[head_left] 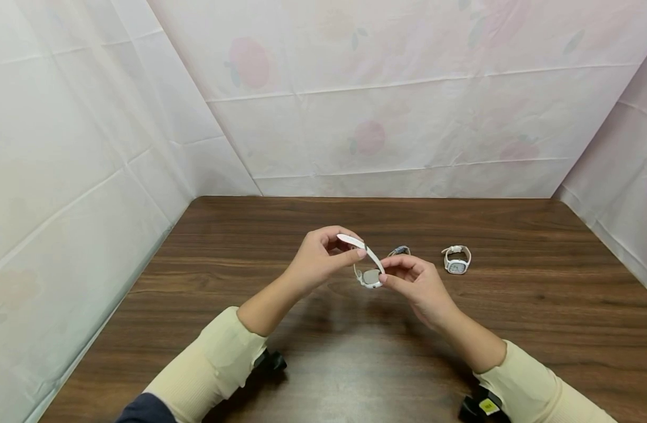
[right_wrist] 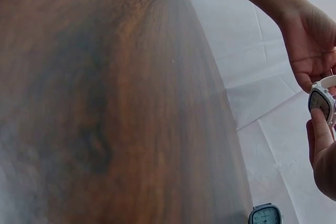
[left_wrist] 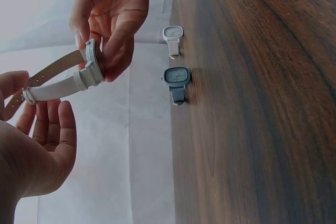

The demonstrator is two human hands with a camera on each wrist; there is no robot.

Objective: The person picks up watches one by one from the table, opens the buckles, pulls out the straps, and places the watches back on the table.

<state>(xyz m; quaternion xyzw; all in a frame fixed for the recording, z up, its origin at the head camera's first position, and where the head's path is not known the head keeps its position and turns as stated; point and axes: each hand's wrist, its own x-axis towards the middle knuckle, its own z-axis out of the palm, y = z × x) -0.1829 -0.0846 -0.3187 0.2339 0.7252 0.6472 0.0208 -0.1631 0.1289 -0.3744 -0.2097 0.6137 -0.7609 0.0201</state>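
White watch [head_left: 371,278], held above the desk [head_left: 545,311], just below centre in the head view. Fingers of the left hand [head_left: 319,257] are clamped on its strap, those of the right hand [head_left: 420,289] on its case. A blue watch [left_wrist: 177,76], beyond the right hand, and a second white watch [head_left: 457,265], right of centre, rest on the desk; printed cloth [head_left: 313,129] hangs across the upper frame.

The left forearm [head_left: 268,305] and right forearm [head_left: 474,341] slant inward and forward, bringing the hands close together, well above the worktop [head_left: 344,382]. The left hand [head_left: 320,255] is in a pinching grip, thumb pointing right, its lower fingers [left_wrist: 67,124] curled in. The right hand [head_left: 421,288] also pinches, thumb pointing left, index finger arched above it.
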